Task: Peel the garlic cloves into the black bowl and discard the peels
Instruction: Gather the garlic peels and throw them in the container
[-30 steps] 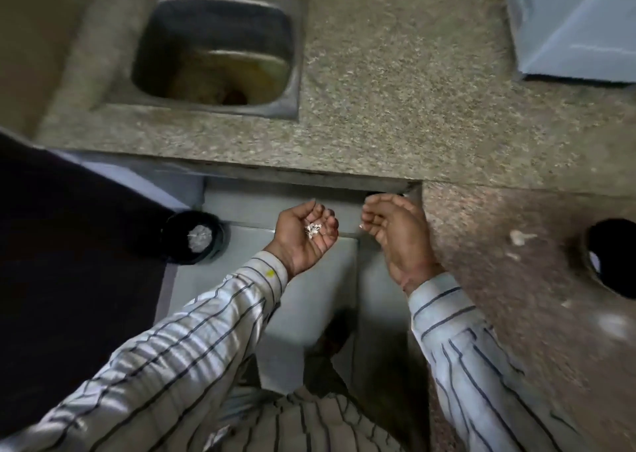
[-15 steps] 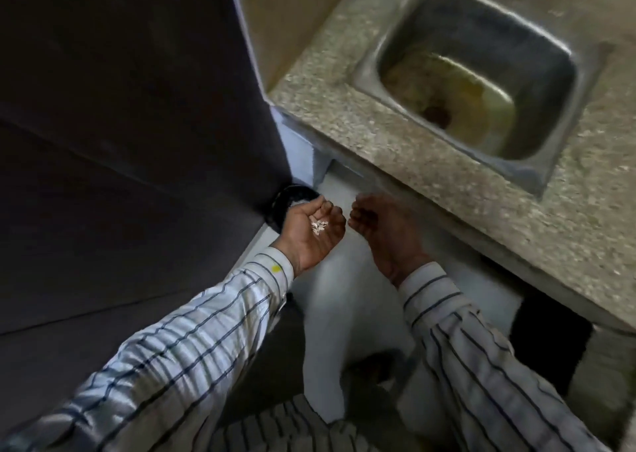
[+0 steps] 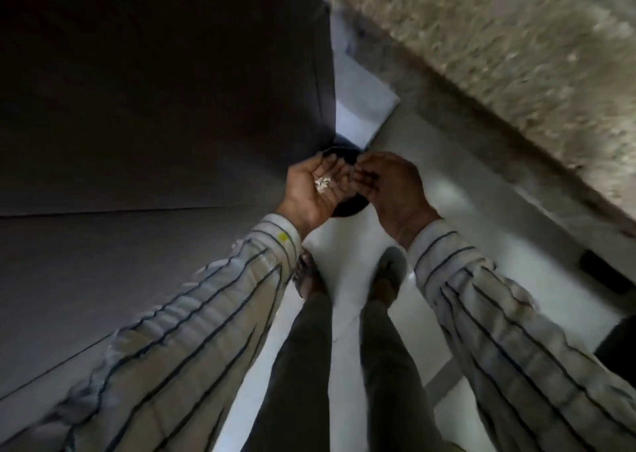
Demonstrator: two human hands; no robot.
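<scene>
No brand, label or legible writing shows anywhere; the only mark is one small yellow patch (image 3: 283, 236) on the cuff of the left striped sleeve (image 3: 192, 317). The person's left hand (image 3: 315, 190) is turned palm up and cupped, fingers relaxed and slightly curved, carrying a small cluster of pale, papery garlic peels (image 3: 322, 183) in the hollow of the palm; the flakes are too small and blurred to count. The right hand (image 3: 387, 190) sits just beside it, back upward, fingers loosely bent toward the left palm and holding nothing that can be made out. Both hands hang above one round black bin (image 3: 347, 207) that stands on the pale floor (image 3: 457, 217), only parts of its dark rim showing between and below the hands. The bin sits at the corner of one large dark cabinet panel (image 3: 165, 83) on the left, with one speckled granite counter (image 3: 516, 48) running along the upper right, blurred. Two beige sleeves with dark stripes are in view, the right one (image 3: 509, 331) matching the left, and below them two dark trouser legs (image 3: 303, 365) and two sandalled feet (image 3: 389, 276).
</scene>
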